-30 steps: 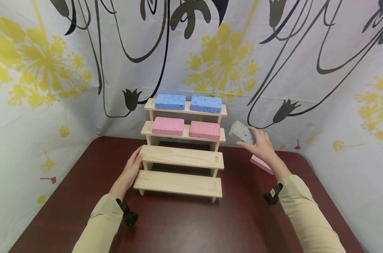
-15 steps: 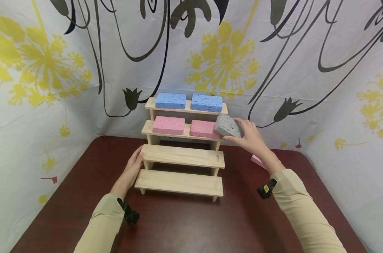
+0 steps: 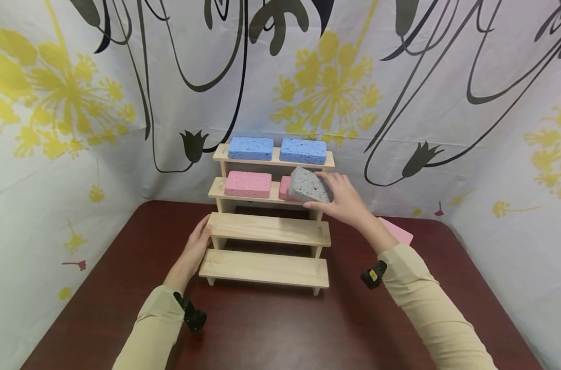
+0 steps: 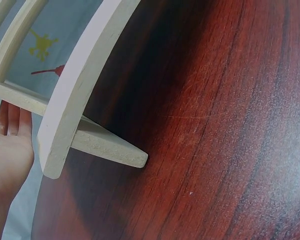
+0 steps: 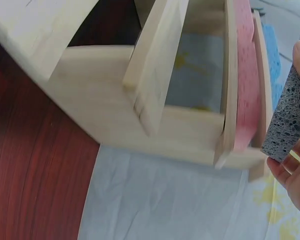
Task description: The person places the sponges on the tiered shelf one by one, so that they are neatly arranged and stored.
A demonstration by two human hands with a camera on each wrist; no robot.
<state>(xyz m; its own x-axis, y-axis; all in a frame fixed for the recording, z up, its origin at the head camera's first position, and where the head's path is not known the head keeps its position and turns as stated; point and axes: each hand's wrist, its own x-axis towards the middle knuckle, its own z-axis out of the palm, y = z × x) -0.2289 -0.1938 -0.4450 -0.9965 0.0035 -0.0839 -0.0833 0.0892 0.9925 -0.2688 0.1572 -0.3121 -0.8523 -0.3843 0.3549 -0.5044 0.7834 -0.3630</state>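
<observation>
My right hand (image 3: 342,203) pinches a grey speckled sponge (image 3: 309,185) between thumb and fingers, held tilted in the air before the second-highest step. It partly hides the right-hand pink sponge (image 3: 285,189); in the right wrist view the grey sponge (image 5: 288,112) is beside the shelf's upper end. My left hand (image 3: 196,249) rests against the left end of the stepped wooden shelf (image 3: 268,226), its fingers fairly straight in the left wrist view. Another pink sponge (image 3: 248,184) lies on the same step, and two blue sponges, one left (image 3: 251,148) and one right (image 3: 303,150), are on top.
The two lower steps show bare wood (image 3: 264,266). A loose pink sponge (image 3: 395,230) lies on the dark red table (image 3: 280,329), behind my right forearm. Patterned white cloth (image 3: 169,103) hangs close behind the shelf and along both sides.
My right hand has carried the grey sponge leftward, from right of the shelf to in front of the right-hand pink sponge. My left hand has stayed at the shelf's left end.
</observation>
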